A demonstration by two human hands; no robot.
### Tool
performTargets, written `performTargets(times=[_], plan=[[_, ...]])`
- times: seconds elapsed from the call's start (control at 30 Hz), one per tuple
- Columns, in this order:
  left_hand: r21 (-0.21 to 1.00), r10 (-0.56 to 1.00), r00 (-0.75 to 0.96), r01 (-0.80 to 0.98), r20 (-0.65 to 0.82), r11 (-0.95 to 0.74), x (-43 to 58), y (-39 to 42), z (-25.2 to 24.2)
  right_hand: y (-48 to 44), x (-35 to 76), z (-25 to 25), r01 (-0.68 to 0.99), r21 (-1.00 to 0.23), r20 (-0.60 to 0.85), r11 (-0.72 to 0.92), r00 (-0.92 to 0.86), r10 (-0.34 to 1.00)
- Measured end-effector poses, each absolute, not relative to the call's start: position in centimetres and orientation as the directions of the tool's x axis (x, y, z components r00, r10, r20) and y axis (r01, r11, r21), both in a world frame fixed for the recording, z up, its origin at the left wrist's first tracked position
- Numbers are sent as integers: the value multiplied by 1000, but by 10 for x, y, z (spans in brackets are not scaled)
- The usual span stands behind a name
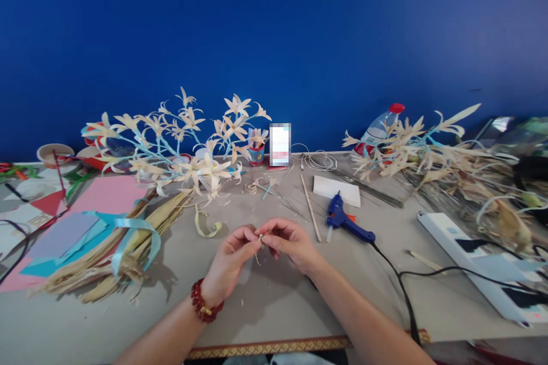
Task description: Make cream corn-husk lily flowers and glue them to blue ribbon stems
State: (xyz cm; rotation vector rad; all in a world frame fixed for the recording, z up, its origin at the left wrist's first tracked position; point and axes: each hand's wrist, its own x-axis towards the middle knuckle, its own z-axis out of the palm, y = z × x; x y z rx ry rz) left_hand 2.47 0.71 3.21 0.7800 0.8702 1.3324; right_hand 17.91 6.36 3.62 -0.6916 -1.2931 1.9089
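Above the middle of the table, my left hand (235, 256) and my right hand (289, 244) meet at the fingertips. Both pinch one small, pale strip (258, 238), which looks like a bit of dried husk; a thin end hangs below the fingers. Most of it is hidden by the fingertips. A beaded red bracelet circles my left wrist. Just left of my hands lies a curled pale-green husk strip (209, 229). To the right, a blue glue gun (346, 220) rests on its side near a thin wooden stick (311, 208).
Handmade cream flowers on blue stems (160, 142) stand at back left, with more (406, 145) at back right. A husk bundle (128, 245) and coloured paper (107, 194) lie left. A white power strip (466, 262) and black cable (398, 274) occupy the right. Behind stands a blue wall.
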Motion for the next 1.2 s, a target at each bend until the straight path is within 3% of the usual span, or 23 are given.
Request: performTargets(times=[0.87,1.2], plan=[[889,992,41,-440,-118,124,26,6,30,61,177,33,-293,-929,-11,-224,-586,810],[968,996,-76,-250,-37,17,27,5,31,59,172,34,-276,-935,-38,-223,-545,837]])
